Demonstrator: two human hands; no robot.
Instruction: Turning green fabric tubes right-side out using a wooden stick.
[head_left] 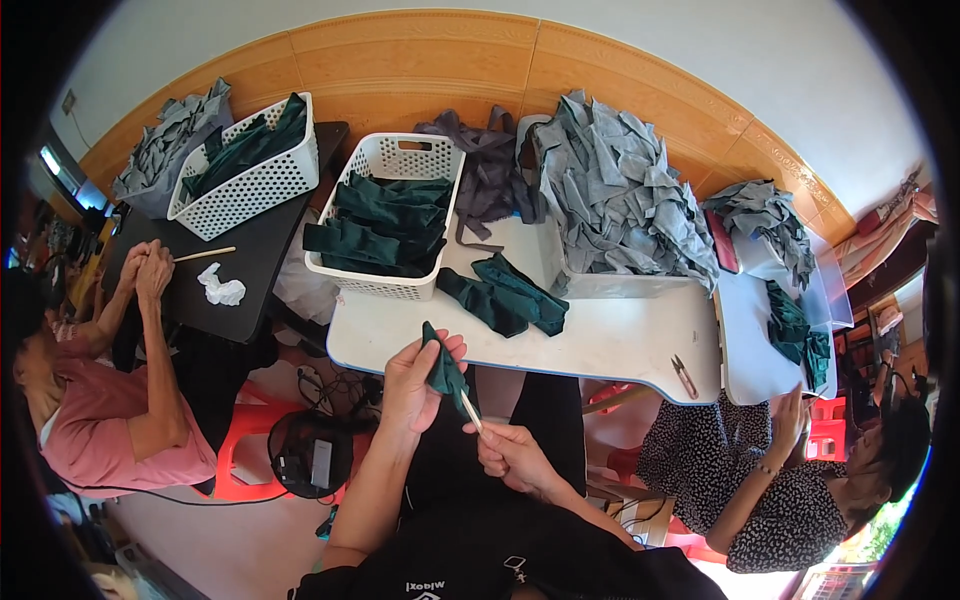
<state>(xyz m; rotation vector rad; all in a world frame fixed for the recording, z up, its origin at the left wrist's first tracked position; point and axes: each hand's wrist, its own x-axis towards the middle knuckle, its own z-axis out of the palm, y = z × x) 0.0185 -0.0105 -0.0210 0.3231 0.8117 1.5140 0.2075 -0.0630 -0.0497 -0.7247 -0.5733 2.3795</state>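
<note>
My left hand is closed round a dark green velvet piece, which it holds up in front of the table's near edge. In my right hand is a thin light-coloured stick; its far end meets the lower part of the velvet piece, and I cannot tell whether it goes inside. On the white table beyond my hands lie two more dark green velvet pieces. Behind them, a white perforated basket holds a stack of the same green pieces.
A large heap of grey fabric pieces fills a bin at the back. Small snips lie at the table's right edge. People sit on both sides, the left one by a black table. A black fan stands low at left.
</note>
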